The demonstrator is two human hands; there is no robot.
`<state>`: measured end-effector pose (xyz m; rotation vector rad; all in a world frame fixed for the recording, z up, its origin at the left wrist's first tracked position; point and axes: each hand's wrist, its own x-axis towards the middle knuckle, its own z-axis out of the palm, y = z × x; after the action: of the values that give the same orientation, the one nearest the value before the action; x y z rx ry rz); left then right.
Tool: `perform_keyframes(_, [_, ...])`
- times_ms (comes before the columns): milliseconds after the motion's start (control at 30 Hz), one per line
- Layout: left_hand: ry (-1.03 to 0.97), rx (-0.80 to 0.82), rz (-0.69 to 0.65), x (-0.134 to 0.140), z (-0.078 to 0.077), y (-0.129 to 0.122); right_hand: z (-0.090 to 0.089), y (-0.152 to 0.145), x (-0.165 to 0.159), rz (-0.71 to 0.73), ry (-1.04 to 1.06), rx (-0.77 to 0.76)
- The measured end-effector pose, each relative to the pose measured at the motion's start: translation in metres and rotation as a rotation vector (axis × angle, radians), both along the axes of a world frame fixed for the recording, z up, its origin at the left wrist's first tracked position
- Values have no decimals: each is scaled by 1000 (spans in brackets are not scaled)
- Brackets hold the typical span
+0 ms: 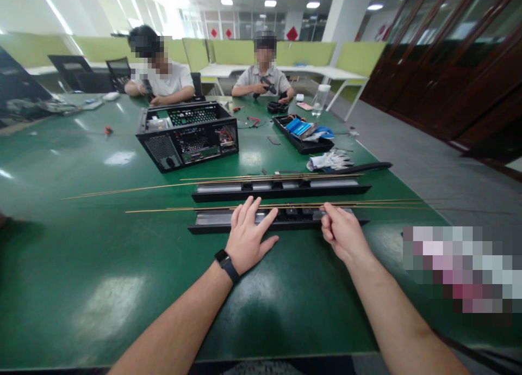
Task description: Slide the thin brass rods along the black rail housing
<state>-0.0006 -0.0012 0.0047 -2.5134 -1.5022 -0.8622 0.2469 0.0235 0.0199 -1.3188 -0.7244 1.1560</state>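
My left hand (248,239), a watch on its wrist, lies with fingers spread over the nearer long black channel (212,229). Its fingertips reach the thin golden rods (183,209) that run lengthwise along that channel and stick out past both ends. At the channel's right part, my right hand (342,231) is closed in a pinch on one of these rods, thumb and forefinger together. Just beyond lies a second black channel (346,191), parallel to the first, with more thin golden rods (142,188) across it. Dark blocks and pale strips show inside both channels.
Behind stands an open black computer case (187,138). To its right are a black tray (314,145) with blue items, white gloves (332,160) and a clear bottle (321,100). Two people sit across the green table (110,288). A blurred-out object lies at right.
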Motion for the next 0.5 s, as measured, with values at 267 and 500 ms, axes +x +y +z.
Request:
perform_keyframes(267, [5,-7,3,0,1,0,3,-1,-1,-17,5,-6])
perform_keyframes(500, [-1,5,0,0,-1,0,-1,0,1,4,-33,-2])
